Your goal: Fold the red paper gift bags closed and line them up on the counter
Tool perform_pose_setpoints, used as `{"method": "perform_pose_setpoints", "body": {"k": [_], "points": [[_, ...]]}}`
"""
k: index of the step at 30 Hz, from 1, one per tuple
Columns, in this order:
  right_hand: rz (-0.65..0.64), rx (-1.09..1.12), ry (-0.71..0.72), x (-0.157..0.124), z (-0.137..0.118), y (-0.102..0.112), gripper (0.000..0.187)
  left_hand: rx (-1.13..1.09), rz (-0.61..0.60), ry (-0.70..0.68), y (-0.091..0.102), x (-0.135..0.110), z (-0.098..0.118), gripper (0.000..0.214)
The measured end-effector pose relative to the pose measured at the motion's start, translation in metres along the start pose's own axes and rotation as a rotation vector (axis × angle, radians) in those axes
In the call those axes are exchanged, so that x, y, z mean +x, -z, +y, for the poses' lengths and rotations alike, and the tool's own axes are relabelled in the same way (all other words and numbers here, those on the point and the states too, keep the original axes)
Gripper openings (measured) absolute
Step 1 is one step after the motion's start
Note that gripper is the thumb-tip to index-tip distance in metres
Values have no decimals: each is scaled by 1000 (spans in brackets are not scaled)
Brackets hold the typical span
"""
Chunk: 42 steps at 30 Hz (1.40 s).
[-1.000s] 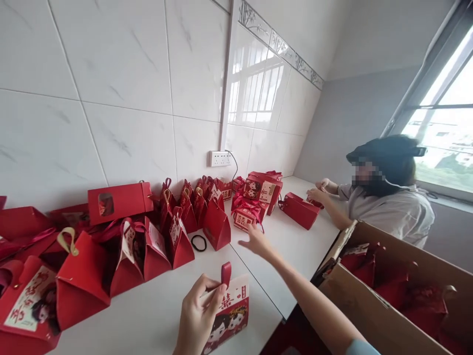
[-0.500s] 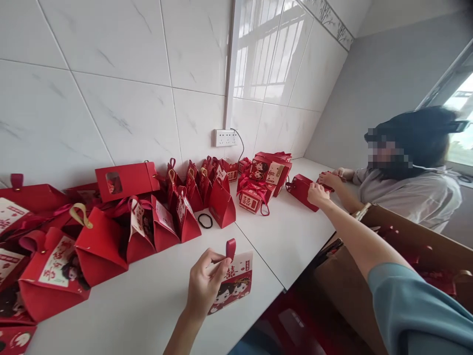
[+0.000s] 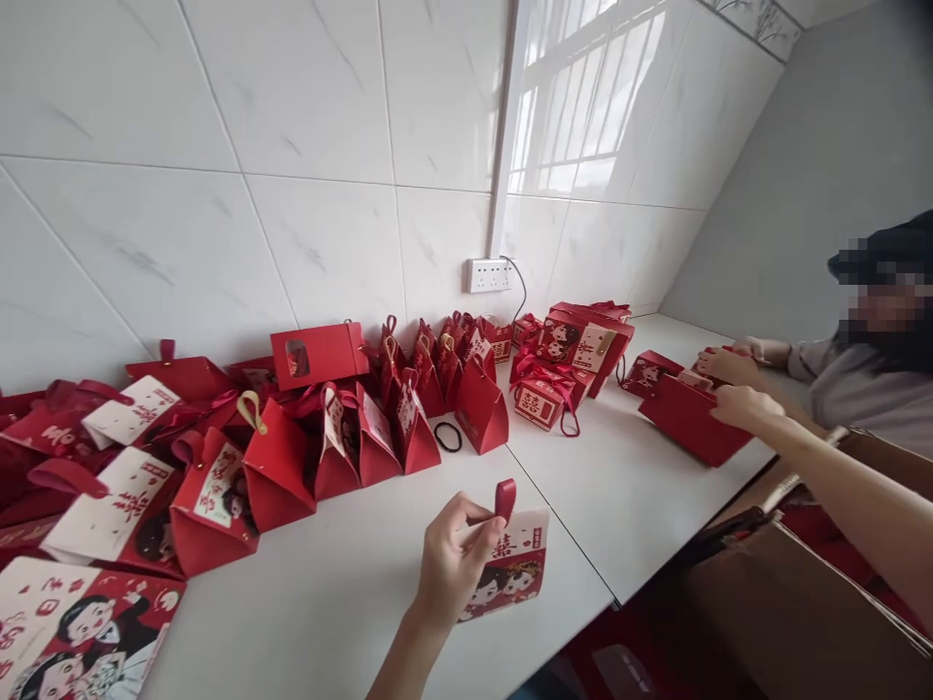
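Note:
My left hand (image 3: 456,554) is closed around the top of a small gift box (image 3: 514,574) with a red ribbon loop. Its cream-and-red front carries a printed couple, and it is held just over the table or touching it; I cannot tell which. Farther off to the right, my right hand (image 3: 747,413) is closed on the upper edge of a plain red gift box (image 3: 692,423), its fingertips partly hidden. Behind that stands a printed red box (image 3: 647,372), near another person's hands (image 3: 725,365).
Many red gift boxes (image 3: 281,467) line the wall side of the white table (image 3: 306,603). A black hair tie (image 3: 448,437) lies beside them. A larger printed box (image 3: 87,622) sits front left. A cardboard carton (image 3: 787,603) stands at right, below a power strip (image 3: 490,275) on the wall.
My view has turned left, so everything sits farther right. The red box under my right hand has shifted and turned, with a printed box now showing behind it. My left hand keeps its hold.

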State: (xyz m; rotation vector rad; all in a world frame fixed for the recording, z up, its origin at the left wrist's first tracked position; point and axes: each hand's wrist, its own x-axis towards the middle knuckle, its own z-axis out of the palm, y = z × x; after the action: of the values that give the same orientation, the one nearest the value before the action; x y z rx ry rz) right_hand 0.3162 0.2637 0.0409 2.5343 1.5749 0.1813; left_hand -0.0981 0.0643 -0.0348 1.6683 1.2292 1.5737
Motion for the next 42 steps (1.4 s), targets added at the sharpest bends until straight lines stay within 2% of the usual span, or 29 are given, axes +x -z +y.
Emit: {"method": "perform_pose_setpoints", "body": {"k": [2,4,6,9,11,14,17,22,26,31,37,42], "points": [[-91,-18,13,-7,5,15,16,-8,-4,3,-1,1,1,26],[-127,-6,54,-19,7,30,30,-17,-2,8,-1,2,2,26],[-98,42,111,-38,6,41,45,-24,3,17,0,2,2,26],[-17,157,194,-80,-2,47,48,-33,2,32,1,2,1,26],[34,251,239,-112,-12,41,42,-35,-3,40,1,2,1,26],[118,400,291,-154,-34,20,33,-38,-7,45,0,1,1,27],[266,607,273,-176,-67,-11,29,-35,10,60,0,0,3,29],[407,826,253,-173,-128,-48,25,-6,21,61,1,1,2,29],[432,927,298,-159,-164,-57,20,3,12,46,2,2,-1,29],[445,951,295,-147,-199,-63,23,-9,7,37,1,1,0,31],[367,895,391,-151,-241,-81,20,0,3,14,1,1,-1,30],[268,825,430,-153,-249,-84,20,13,8,8,1,3,1,30]]}}
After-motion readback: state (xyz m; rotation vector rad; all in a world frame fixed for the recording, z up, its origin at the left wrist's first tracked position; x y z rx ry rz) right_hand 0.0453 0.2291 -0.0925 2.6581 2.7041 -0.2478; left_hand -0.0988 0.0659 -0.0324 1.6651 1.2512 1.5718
